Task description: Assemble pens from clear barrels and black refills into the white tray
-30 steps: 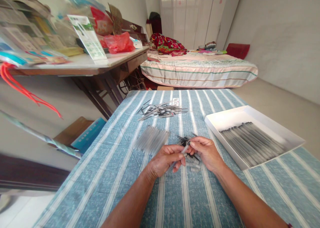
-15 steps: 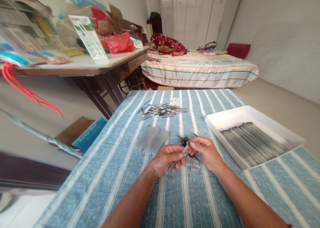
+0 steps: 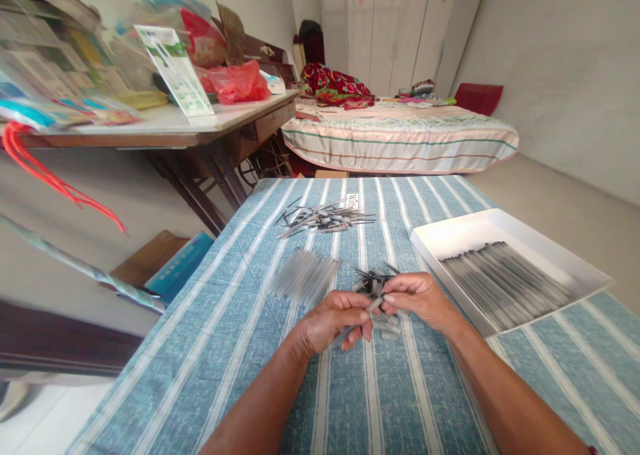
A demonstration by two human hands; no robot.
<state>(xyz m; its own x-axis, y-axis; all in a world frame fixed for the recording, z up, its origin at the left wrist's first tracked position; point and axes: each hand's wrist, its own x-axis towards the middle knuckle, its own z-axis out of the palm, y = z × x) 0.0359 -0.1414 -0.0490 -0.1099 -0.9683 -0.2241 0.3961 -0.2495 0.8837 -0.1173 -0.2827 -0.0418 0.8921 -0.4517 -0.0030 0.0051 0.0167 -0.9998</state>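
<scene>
Both forearms are reaching forward over the table point(image 3: 235, 348). The left hand point(image 3: 334, 320) is curling closed around a clear pen barrel point(image 3: 361, 316), its long axis slanting up-right toward the right hand point(image 3: 420, 300), which is pinching its upper end.

Head-worn view; forward, downward, close

Slim clear pen barrel point(image 3: 371, 305), tilted
</scene>
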